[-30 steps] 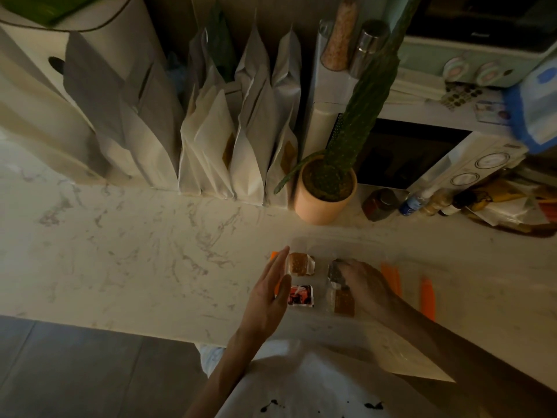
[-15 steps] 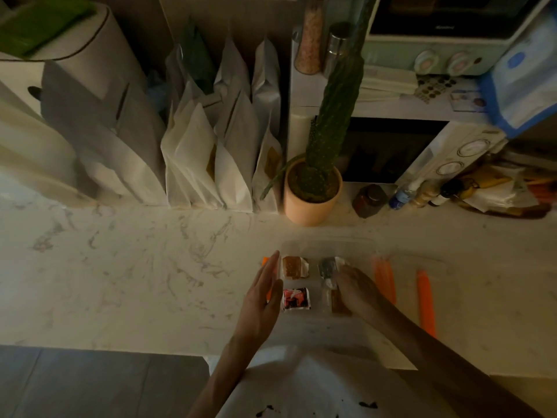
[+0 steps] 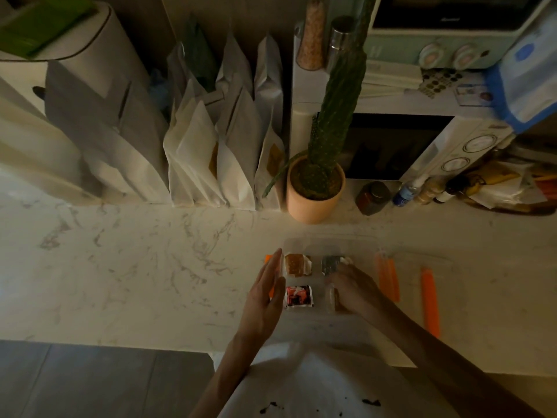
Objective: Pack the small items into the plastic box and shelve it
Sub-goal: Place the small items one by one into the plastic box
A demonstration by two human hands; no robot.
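bare counter [image 3: 126, 267] left — cactus pot [image 3: 315, 203] behind

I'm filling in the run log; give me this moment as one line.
stage: packing | plastic box: on counter, lid off | packets inside: brown, red, silver | left hand: flat at box side | right hand: placing packet

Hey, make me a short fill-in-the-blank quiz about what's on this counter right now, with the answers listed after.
1. The cactus stands in a ____-coloured pot.
2. The red-and-black packet lies nearest the ____ hand.
3. The right hand reaches into the clear plastic ____.
4. The loose clips right of the box are ____.

Answers: peach; left; box; orange
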